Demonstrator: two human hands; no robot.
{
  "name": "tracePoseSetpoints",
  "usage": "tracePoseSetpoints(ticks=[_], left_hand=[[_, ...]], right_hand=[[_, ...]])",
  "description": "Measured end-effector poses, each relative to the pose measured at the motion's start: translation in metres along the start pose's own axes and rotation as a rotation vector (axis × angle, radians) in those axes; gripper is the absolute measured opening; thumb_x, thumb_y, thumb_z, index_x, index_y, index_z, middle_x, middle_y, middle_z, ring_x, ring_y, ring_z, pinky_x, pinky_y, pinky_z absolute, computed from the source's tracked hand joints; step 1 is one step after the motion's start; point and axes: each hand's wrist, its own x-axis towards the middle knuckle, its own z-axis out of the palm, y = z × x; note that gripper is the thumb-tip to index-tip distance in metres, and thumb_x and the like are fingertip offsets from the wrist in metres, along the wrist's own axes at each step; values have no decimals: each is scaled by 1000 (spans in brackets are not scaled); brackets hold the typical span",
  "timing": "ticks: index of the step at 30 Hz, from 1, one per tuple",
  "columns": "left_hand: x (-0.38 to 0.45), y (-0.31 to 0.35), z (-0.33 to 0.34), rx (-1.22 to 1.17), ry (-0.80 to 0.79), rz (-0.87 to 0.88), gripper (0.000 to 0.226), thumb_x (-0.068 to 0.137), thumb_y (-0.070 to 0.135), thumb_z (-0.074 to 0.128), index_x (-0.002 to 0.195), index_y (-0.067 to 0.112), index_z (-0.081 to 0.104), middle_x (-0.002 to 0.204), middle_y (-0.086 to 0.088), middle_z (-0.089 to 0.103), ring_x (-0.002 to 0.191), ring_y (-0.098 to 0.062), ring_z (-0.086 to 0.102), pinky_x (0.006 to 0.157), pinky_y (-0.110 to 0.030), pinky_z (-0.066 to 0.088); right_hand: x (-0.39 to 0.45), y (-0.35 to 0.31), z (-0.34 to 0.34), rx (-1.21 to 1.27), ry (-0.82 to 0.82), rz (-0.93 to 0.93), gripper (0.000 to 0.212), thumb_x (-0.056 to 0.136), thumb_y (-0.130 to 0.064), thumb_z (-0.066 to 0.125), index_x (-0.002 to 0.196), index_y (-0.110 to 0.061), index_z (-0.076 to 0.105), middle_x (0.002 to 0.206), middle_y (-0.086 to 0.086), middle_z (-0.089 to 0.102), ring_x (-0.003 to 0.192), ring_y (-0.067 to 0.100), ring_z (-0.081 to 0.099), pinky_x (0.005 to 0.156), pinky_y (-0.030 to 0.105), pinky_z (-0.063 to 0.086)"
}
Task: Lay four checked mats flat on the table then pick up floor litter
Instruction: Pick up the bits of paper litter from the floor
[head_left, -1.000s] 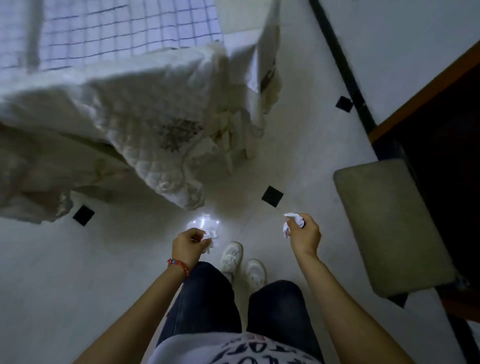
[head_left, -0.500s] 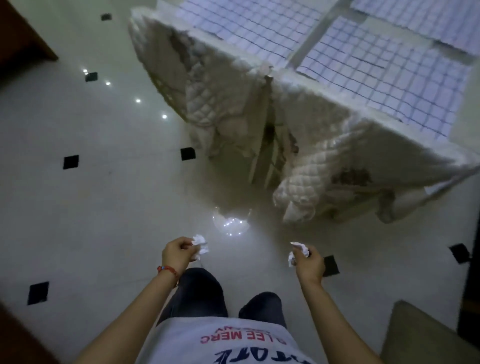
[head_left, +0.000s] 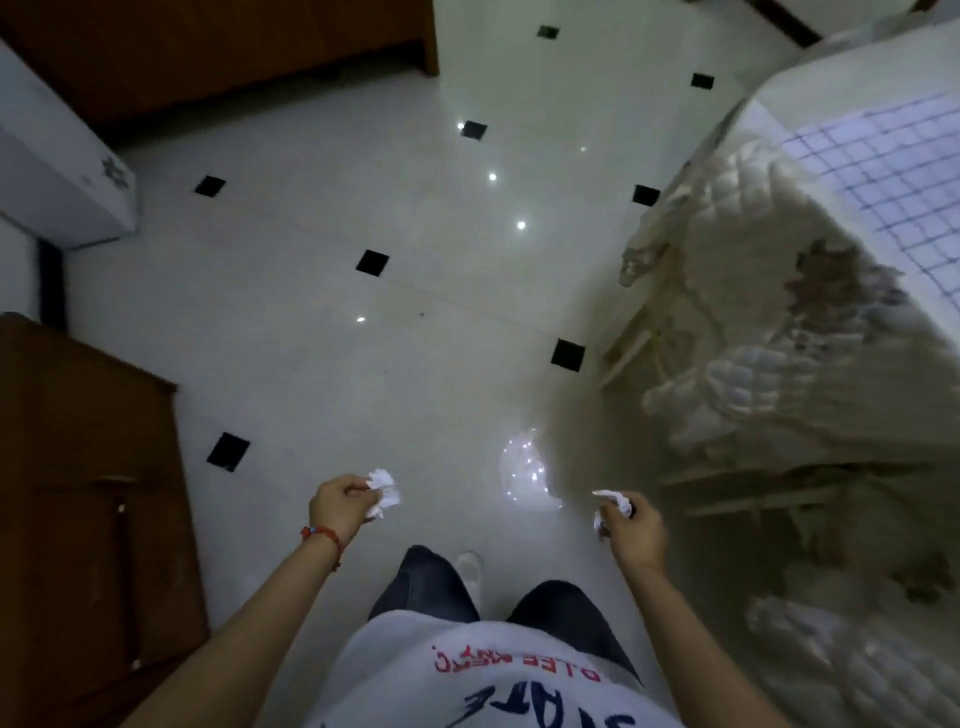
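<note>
My left hand (head_left: 340, 506) pinches a crumpled white paper ball (head_left: 383, 491) at waist height over the pale tiled floor. My right hand (head_left: 631, 527) grips a second crumpled white paper scrap (head_left: 608, 506), partly hidden in my fist. A checked mat (head_left: 883, 171) lies flat on the table (head_left: 831, 73) at the upper right, seen only in part. The table's quilted white cloth (head_left: 743, 332) hangs down its side.
Dark wooden furniture (head_left: 88, 493) stands at the left, and another wooden piece (head_left: 218, 47) lines the far wall. A white box-like unit (head_left: 57, 176) sits at upper left. The glossy floor (head_left: 363, 338) with small black inset tiles stretches ahead.
The view has swung left, so the table has moved from the middle to the right edge and wooden furniture has come into view. Both hands still hold their paper scraps.
</note>
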Motion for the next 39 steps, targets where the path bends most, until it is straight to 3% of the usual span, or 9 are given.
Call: tracePoseSetpoints(ticks=[6, 14, 18, 20, 25, 29, 33, 37, 39], left_hand=[[55, 50, 9, -59, 14, -43, 16, 76, 1, 67, 91, -4, 70, 81, -16, 68, 73, -27, 63, 51, -11, 52], [138, 170, 42, -150, 80, 21, 16, 76, -2, 66, 91, -8, 67, 84, -14, 64, 65, -21, 57, 47, -8, 49], [168, 202, 47, -153, 118, -47, 18, 78, -2, 65, 94, -9, 67, 89, -13, 65, 81, -21, 59, 71, -25, 50], [178, 212, 45, -119, 113, -97, 17, 79, 1, 65, 93, -7, 68, 90, -12, 65, 84, -21, 59, 77, -23, 49], [224, 240, 29, -186, 192, -109, 17, 77, -4, 67, 93, -10, 65, 90, -15, 62, 78, -26, 57, 39, -7, 46], [291, 282, 23, -160, 202, -129, 20, 78, -6, 66, 97, -12, 64, 99, -21, 63, 84, -28, 57, 39, -10, 48], [360, 353, 32, 46, 98, -76, 20, 80, 3, 66, 95, -10, 67, 98, -25, 68, 83, -31, 63, 41, -3, 42], [424, 458, 51, 163, -31, 18, 15, 83, 9, 62, 86, -4, 69, 95, -18, 69, 82, -25, 60, 57, -20, 44], [452, 513, 64, 179, -92, 74, 12, 83, 8, 61, 81, 0, 69, 90, -12, 66, 82, -21, 58, 56, -19, 43]], right_hand=[[61, -47, 23, -83, 15, 9, 19, 82, -4, 53, 82, -13, 70, 65, 12, 65, 63, 26, 60, 64, 29, 47], [184, -140, 54, -204, -78, -60, 16, 85, -10, 56, 84, 3, 64, 85, 26, 66, 84, 40, 62, 82, 44, 50], [235, -206, 72, -273, -128, -107, 16, 84, -11, 56, 84, 4, 63, 81, 21, 65, 81, 36, 62, 75, 36, 49], [256, -239, 83, -312, -142, -136, 14, 85, -10, 56, 87, 2, 63, 80, 16, 61, 81, 31, 58, 74, 35, 45], [312, -313, 121, -266, -171, -171, 15, 85, -11, 56, 81, 3, 63, 65, 14, 60, 67, 27, 56, 63, 27, 45], [361, -371, 153, -188, -153, -200, 11, 86, -5, 53, 81, -7, 63, 52, 5, 55, 48, 17, 50, 38, 10, 39], [408, -418, 176, -155, -82, -151, 11, 86, -4, 54, 84, 1, 63, 55, 11, 56, 49, 22, 50, 50, 24, 43], [448, -453, 188, -94, 12, -80, 10, 86, -5, 56, 85, 4, 61, 57, 12, 55, 49, 22, 49, 47, 23, 43], [464, -467, 189, -81, 47, -41, 11, 87, -7, 57, 85, 3, 61, 58, 11, 55, 53, 24, 51, 52, 25, 45]])
